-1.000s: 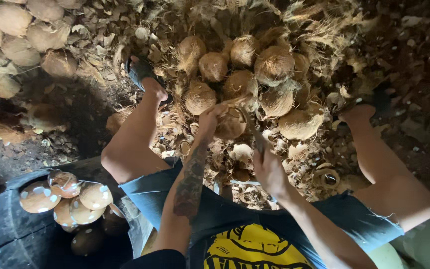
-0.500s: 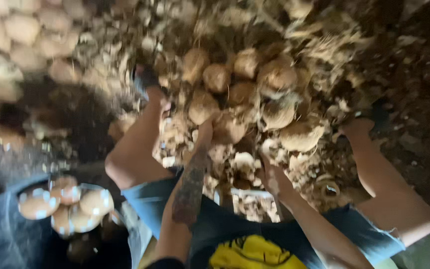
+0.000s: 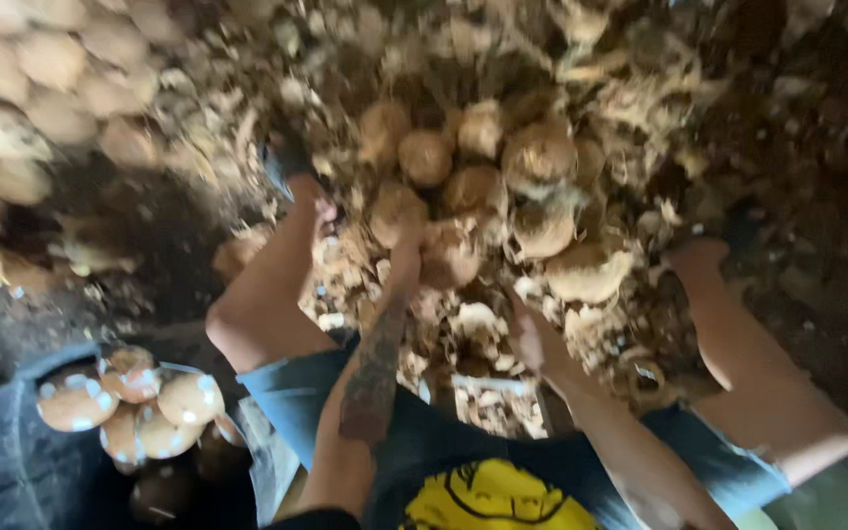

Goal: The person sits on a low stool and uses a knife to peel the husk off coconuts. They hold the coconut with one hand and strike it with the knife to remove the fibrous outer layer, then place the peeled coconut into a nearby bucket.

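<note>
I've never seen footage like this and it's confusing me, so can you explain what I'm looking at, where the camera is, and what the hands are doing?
The camera sits on a person's head, looking down past their knees as they sit. There is no machine, just two bare hands. The left hand reaches into a heap of round brown husked fruits, touching one; blur hides the grip. The right hand rests lower among dry husk scraps. At lower left, a dark tub holds several pale peeled pieces.

Dark earthen floor [image 3: 817,128] strewn with pale dry husks [image 3: 247,108]. Light falls unevenly, leaving deep shadow at right and lower left. A dark round tub [image 3: 22,471] stands at lower left; the view is motion-blurred.
</note>
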